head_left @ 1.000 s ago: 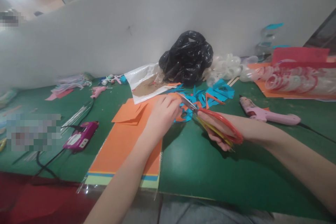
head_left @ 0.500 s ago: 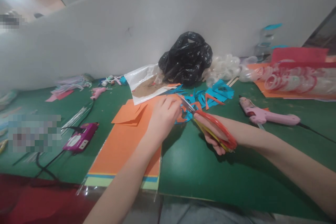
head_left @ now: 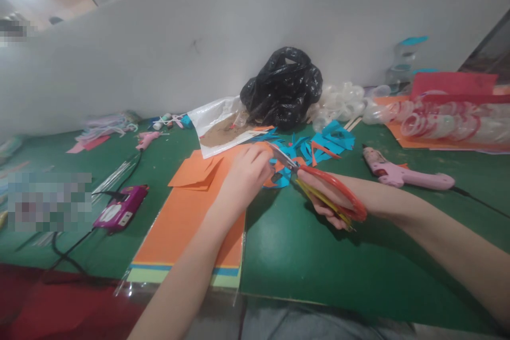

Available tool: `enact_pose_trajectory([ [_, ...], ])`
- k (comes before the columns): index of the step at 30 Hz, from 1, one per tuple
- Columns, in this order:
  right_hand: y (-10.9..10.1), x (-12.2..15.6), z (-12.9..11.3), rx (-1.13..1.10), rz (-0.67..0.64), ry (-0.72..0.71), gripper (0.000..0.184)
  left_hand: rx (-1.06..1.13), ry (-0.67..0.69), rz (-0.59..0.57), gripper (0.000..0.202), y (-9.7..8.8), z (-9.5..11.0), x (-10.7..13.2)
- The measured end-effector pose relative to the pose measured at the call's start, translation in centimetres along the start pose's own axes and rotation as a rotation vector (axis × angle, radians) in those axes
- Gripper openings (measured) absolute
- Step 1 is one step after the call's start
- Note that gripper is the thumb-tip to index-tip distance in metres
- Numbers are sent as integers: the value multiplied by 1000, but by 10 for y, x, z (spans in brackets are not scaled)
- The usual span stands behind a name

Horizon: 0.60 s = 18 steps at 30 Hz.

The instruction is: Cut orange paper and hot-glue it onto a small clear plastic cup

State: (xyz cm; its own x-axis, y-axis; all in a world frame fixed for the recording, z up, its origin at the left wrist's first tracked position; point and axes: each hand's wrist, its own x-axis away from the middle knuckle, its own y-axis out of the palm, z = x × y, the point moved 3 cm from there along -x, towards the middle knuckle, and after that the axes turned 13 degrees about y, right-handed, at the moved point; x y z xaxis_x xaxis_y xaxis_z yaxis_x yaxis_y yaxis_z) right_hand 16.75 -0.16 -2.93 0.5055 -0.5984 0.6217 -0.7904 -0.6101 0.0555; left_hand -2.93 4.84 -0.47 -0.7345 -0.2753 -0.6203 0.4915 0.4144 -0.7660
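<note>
My right hand (head_left: 324,199) grips scissors (head_left: 337,188) with red and yellow handles, the blades pointing to the far left. Their tips reach the fingers of my left hand (head_left: 249,172), which pinches a small piece of orange paper (head_left: 261,147); much of that piece is hidden behind the fingers. Under my left forearm lies a stack of orange paper sheets (head_left: 179,223) in a clear sleeve, with blue and pale green edges showing at the near end. Smaller folded orange pieces (head_left: 195,171) rest on top of the stack. Blue paper scraps (head_left: 334,138) lie beyond the scissors.
A black plastic bag (head_left: 282,87) stands by the wall beside a white bag of brown grains (head_left: 219,133). To the right are a pink glue gun (head_left: 410,172) and clear plastic cups (head_left: 446,125). A purple power box (head_left: 121,207) with cables sits left on the green table (head_left: 287,255).
The scissor handles have spread a little wider, with the red one shifting slightly right. My left hand stays in nearly the same place, still pinching the orange paper.
</note>
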Motion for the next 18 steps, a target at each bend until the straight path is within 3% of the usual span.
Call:
enact_pose_trajectory([
  [4, -4, -5, 8, -27, 9, 16, 75, 12, -39, -22, 17, 2, -1, 2],
  [12, 4, -12, 19, -93, 75, 85, 48, -44, 19, 7, 18, 8, 1, 2],
  [18, 11, -11, 17, -38, 96, 58, 66, -104, 31, -8, 15, 9, 3, 2],
])
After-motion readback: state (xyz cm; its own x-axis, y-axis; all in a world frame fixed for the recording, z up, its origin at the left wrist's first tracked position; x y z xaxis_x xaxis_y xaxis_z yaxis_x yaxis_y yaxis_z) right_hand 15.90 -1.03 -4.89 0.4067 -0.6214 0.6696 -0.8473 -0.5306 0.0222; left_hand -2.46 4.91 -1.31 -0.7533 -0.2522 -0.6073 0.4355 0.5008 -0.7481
